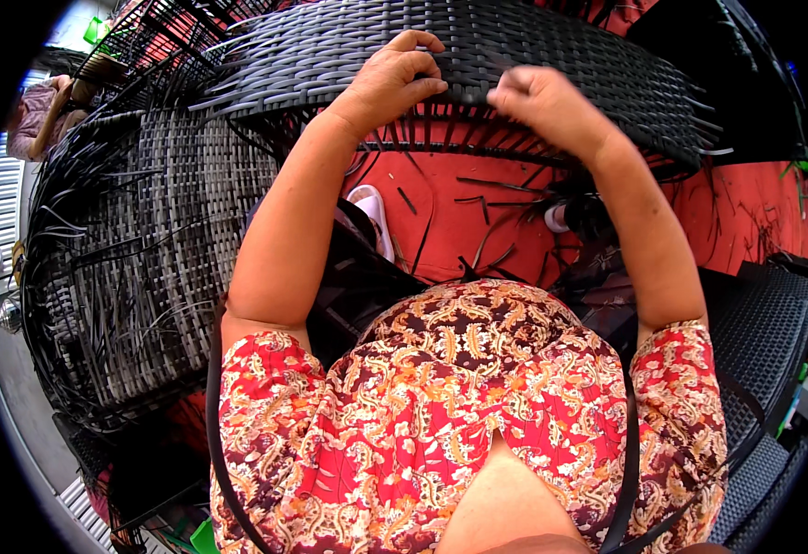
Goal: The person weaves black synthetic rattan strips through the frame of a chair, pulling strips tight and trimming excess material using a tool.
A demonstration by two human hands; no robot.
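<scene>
In front of me stretches a piece woven from dark grey plastic wicker strips (551, 55), with loose strip ends sticking out at its left and right sides. My left hand (399, 78) rests at its near edge, fingers bent and thumb drawn in toward them; what they pinch is too small to make out. A short way to the right, my right hand (542, 103) is closed and slightly blurred by motion at the same edge. Whatever lies between its fingertips is hidden. Below that edge, bare dark strips and frame bars show.
To the left stands a large grey woven piece (168, 249) with frayed strips. Cut strips lie scattered on the red floor (422, 198). More dark woven pieces (759, 323) are stacked at right. Another person (48, 115) is at the far left.
</scene>
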